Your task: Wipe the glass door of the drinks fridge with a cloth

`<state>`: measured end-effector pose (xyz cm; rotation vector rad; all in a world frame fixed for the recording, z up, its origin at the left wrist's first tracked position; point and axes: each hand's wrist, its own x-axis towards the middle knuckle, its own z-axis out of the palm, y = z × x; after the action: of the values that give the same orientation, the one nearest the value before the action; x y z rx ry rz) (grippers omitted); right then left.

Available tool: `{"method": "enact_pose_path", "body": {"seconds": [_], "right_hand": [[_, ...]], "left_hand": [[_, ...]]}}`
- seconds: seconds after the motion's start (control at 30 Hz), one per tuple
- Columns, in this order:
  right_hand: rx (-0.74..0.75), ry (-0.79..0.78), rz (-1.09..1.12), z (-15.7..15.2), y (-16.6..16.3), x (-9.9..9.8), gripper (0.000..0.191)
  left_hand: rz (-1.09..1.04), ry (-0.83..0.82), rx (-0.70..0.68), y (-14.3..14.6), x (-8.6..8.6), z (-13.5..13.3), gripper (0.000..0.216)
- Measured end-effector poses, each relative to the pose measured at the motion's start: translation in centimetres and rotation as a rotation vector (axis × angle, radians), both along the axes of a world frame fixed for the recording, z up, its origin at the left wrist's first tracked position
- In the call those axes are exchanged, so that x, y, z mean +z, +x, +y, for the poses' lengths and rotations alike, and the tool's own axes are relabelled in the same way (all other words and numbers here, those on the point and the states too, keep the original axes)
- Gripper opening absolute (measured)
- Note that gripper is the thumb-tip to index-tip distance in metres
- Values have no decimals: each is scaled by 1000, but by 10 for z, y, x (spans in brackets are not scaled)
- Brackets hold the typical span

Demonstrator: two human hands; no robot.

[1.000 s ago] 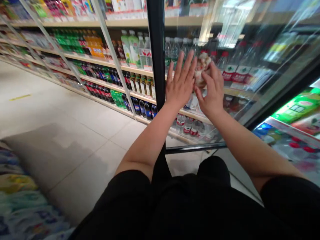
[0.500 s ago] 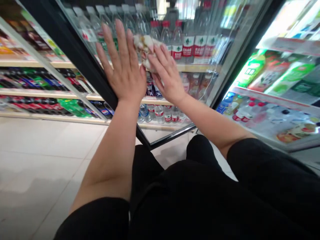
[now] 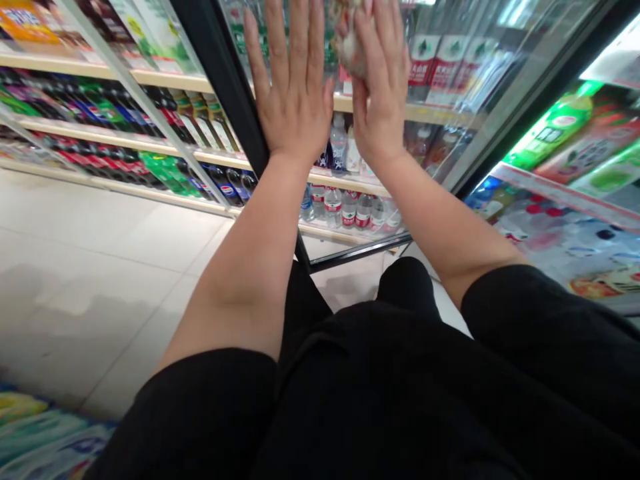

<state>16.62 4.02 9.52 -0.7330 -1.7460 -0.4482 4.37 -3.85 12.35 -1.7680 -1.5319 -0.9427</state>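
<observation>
A glass door (image 3: 450, 100) in a black frame stands open before me. My left hand (image 3: 295, 93) lies flat on the glass beside the frame's left bar, fingers spread, holding nothing. To its right, my right hand (image 3: 381, 87) presses a crumpled, whitish, stained cloth (image 3: 354, 50) against the pane. The fingers lie over the cloth, and its top edge is cut off by the picture. Through the glass, bottles with red labels (image 3: 453, 63) show behind the hands.
Shelves of dark soda bottles (image 3: 100, 157) run along the left. A lit cooler (image 3: 590, 173) with drink bottles is on the right. Colourful packs (image 3: 45, 433) lie at the lower left on the tiled floor (image 3: 150, 267). My knee (image 3: 407, 283) is close under the door's bottom edge.
My view has tilted down and shifted, so both hands and the door appear higher and further right. The right hand with the cloth now points more upright. Packs at lower left have come into view.
</observation>
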Motion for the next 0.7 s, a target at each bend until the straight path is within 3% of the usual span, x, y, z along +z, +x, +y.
{"method": "enact_pose_path", "body": {"seconds": [0.1, 0.3, 0.5, 0.7], "right_hand": [[-61, 65, 86, 6, 0, 6, 49], [-8, 58, -27, -5, -9, -14, 45], [-58, 38, 68, -5, -12, 7, 52], [90, -15, -9, -7, -11, -24, 46]], "left_hand": [[25, -22, -41, -5, -2, 7, 62], [-59, 49, -72, -5, -4, 10, 53], [-173, 73, -51, 10, -3, 1, 57], [-202, 69, -26, 1, -16, 19, 57]]}}
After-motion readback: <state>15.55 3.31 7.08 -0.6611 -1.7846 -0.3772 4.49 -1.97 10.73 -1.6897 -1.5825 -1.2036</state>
